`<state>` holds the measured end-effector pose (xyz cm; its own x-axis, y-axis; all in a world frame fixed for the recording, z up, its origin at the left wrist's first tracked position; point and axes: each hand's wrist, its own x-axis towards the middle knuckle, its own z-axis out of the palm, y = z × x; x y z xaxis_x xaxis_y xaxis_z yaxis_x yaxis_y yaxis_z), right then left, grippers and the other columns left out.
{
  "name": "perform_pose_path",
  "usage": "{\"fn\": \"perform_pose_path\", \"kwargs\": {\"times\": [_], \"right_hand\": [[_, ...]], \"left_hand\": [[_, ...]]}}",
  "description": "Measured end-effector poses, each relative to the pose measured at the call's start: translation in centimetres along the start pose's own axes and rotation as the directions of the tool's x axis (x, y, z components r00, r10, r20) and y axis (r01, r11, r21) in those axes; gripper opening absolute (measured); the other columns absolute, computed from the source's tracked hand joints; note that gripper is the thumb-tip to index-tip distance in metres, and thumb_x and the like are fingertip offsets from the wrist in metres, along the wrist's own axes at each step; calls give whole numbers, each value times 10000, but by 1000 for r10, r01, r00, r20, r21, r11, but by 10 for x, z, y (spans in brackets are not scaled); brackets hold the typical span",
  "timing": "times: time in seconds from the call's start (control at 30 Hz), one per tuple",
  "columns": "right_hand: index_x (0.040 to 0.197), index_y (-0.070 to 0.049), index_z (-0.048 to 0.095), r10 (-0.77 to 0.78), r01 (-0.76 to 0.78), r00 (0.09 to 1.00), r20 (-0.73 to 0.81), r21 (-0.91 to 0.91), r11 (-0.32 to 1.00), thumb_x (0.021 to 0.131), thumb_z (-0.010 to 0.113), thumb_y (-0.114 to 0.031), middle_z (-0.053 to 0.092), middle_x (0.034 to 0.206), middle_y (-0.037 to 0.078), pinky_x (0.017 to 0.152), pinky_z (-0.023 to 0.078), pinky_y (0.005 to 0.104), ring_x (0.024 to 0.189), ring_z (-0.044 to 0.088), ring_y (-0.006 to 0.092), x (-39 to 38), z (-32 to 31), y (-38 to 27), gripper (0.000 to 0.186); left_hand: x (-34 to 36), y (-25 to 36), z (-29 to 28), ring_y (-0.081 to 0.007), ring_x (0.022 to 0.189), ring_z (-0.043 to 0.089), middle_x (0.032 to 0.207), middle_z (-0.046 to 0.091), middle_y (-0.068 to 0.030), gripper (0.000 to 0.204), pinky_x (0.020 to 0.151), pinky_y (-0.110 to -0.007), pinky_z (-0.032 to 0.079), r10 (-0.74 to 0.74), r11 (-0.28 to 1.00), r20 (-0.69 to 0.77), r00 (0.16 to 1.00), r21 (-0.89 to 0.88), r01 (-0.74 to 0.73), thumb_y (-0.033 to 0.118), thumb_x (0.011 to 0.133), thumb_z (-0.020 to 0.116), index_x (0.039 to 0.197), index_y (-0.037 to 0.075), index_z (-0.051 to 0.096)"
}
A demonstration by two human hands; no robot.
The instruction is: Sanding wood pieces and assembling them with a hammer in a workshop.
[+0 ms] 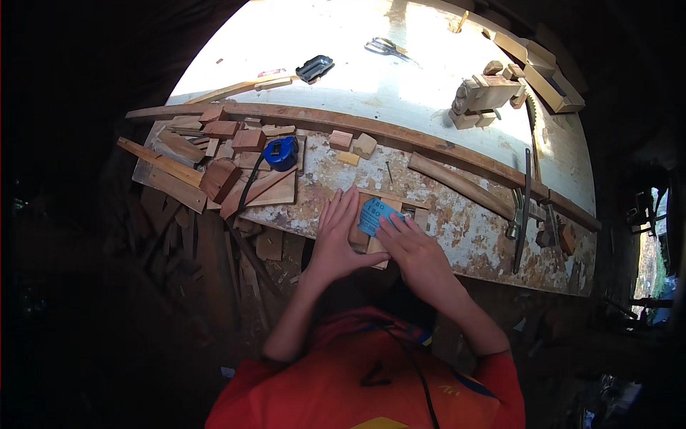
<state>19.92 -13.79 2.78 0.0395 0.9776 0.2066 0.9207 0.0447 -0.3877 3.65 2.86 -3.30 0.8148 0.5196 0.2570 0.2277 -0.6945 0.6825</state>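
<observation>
At the front edge of the workbench, a small light wooden piece (376,247) lies between my hands, partly covered by them. My left hand (336,236) braces it, fingers stretched along its left side and thumb across its near end. A blue-backed sheet of sandpaper (376,214) rests on the wood. The fingers of my right hand (413,250) press on the sheet's right part and hide that edge. A thin wooden strip (389,195) runs just beyond the sheet. A nail (389,171) lies farther off on the worn, paint-flecked bench top.
Wood blocks (248,140) and a blue tape measure (281,152) crowd the left. A long beam (321,118) crosses the bench. Beyond it lie scissors (386,47), a black tray (314,68) and a wooden assembly (486,93). A round handle (461,186), hammer (514,223) and saw-like blade (524,214) lie right.
</observation>
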Motion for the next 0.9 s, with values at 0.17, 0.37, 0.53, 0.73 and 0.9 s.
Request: {"fn": "perform_pose_path", "kwargs": {"times": [0.17,0.37,0.53,0.73,0.9], "right_hand": [[1438,-22,661,51,-51,998,-26,2,999,861,682,64,654,1534,155,1265,429,561,1478,572,357,7,-12,12,584],[1388,-14,680,54,-53,999,-7,124,991,926,713,10,670,1498,174,1256,421,578,1453,588,380,-7,-10,-4,465],[1413,-26,674,65,-61,997,-30,121,991,912,718,17,664,1515,157,1253,424,576,1455,592,369,-19,-3,-15,505],[1437,-21,662,43,-42,998,-41,25,999,902,691,17,657,1524,164,1260,415,563,1479,572,353,-1,3,-7,537],[1436,0,651,21,-20,1000,11,-24,1000,881,679,14,636,1546,173,1273,399,552,1492,551,369,-6,-5,-1,556]], "left_hand": [[0,3,-3,-455,1647,283,1746,375,-239,1370,1336,-590,210,4,1000,-15,1000,-18,-5,594,672,978,1698,-36,324],[-2,-1,2,-442,1626,334,1724,404,-247,1341,1333,-600,218,14,1000,-47,999,-18,-15,579,676,977,1685,-42,348],[-2,-4,7,-434,1591,393,1696,432,-255,1344,1326,-612,230,37,999,-87,996,4,-37,566,658,986,1674,-51,360],[-3,1,-1,-428,1587,399,1699,429,-254,1416,1322,-612,237,29,999,-62,998,-23,-31,590,598,1006,1676,-55,353],[-2,0,3,-418,1598,388,1703,424,-257,1453,1325,-599,242,31,999,-54,998,-14,-32,599,569,1017,1676,-60,346]]}}
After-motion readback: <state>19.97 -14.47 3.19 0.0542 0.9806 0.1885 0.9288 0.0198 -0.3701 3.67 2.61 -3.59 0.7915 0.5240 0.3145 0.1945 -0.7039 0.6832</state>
